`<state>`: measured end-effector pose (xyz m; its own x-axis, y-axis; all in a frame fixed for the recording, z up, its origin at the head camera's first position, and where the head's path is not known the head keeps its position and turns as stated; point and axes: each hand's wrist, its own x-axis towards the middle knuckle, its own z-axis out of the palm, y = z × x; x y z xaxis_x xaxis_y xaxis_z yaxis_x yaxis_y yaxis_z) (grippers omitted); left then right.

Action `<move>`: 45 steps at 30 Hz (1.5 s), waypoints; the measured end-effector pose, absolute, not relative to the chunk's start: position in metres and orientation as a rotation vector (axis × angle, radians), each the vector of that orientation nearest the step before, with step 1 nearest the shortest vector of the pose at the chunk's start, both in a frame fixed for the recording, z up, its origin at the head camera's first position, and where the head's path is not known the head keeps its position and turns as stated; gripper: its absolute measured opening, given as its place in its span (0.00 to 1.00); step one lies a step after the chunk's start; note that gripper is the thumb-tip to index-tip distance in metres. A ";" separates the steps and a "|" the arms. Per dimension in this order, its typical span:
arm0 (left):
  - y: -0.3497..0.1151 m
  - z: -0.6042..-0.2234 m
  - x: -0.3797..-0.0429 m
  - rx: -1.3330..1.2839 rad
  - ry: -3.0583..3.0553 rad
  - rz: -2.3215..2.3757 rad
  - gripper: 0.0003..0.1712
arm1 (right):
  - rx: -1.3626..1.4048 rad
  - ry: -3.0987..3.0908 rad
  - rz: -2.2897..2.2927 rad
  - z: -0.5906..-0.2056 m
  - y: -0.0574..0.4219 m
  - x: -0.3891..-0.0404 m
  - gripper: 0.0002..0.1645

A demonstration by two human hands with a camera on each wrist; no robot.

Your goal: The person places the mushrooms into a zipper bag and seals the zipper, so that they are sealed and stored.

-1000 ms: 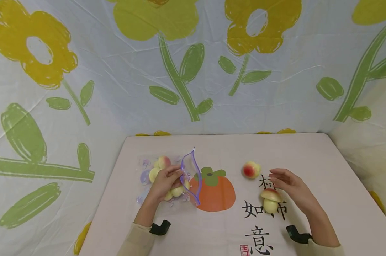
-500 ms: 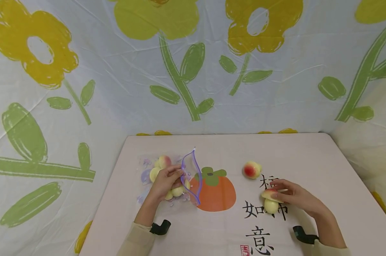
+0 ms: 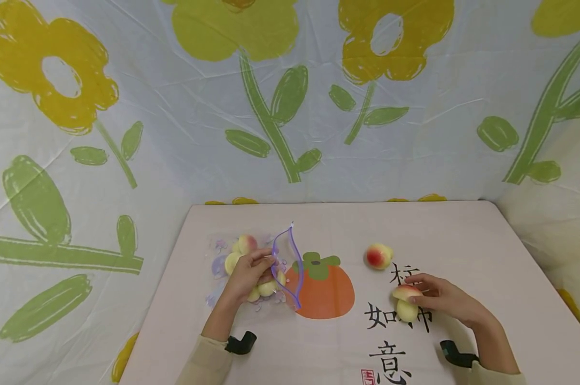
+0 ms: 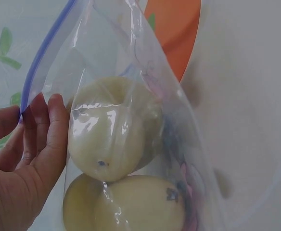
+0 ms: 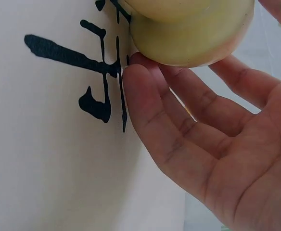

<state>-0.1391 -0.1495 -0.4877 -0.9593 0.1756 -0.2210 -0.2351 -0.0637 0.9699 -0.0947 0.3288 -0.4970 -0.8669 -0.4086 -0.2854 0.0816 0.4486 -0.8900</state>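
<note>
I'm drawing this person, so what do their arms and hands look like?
The left hand and right hand wear no gloves. The left sleeve and right sleeve are plain light beige. Each wrist has a dark bent piece, like a little pipe.

2-tone red and yellow mushroom (image 3: 407, 311), clear bag (image 4: 111, 53) edged purple, orange fruit print (image 3: 325, 294), yellow-flowered white backdrop (image 3: 429, 139)

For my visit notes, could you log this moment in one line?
left hand: holds open bag | right hand: curled around mushroom | bag: yellow pieces inside | red-yellow fruit: on table
</note>
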 end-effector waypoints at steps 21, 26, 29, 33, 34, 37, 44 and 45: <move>-0.149 -0.484 -0.139 -0.055 1.951 2.101 0.20 | -0.276 2.423 -1.563 -0.482 0.287 -0.099 0.30; -0.148 -0.485 -0.139 -0.047 1.941 2.117 0.19 | -0.341 2.369 -1.658 -0.481 0.262 -0.108 0.30; -0.148 -0.485 -0.139 -0.054 1.929 2.130 0.19 | -0.346 2.344 -1.707 -0.481 0.245 -0.114 0.31; -0.148 -0.485 -0.138 -0.050 1.927 2.129 0.19 | -0.332 2.315 -1.751 -0.481 0.226 -0.120 0.31; -0.148 -0.485 -0.138 -0.049 1.926 2.126 0.20 | -0.328 2.306 -1.761 -0.482 0.222 -0.122 0.31; -0.148 -0.484 -0.138 -0.050 1.922 2.117 0.20 | -0.315 2.286 -1.792 -0.485 0.209 -0.128 0.31; -0.148 -0.486 -0.140 -0.034 1.938 2.106 0.20 | -0.295 2.273 -1.823 -0.490 0.174 -0.142 0.31; -0.148 -0.487 -0.140 -0.034 1.937 2.108 0.20 | -0.282 2.270 -1.821 -0.491 0.168 -0.144 0.31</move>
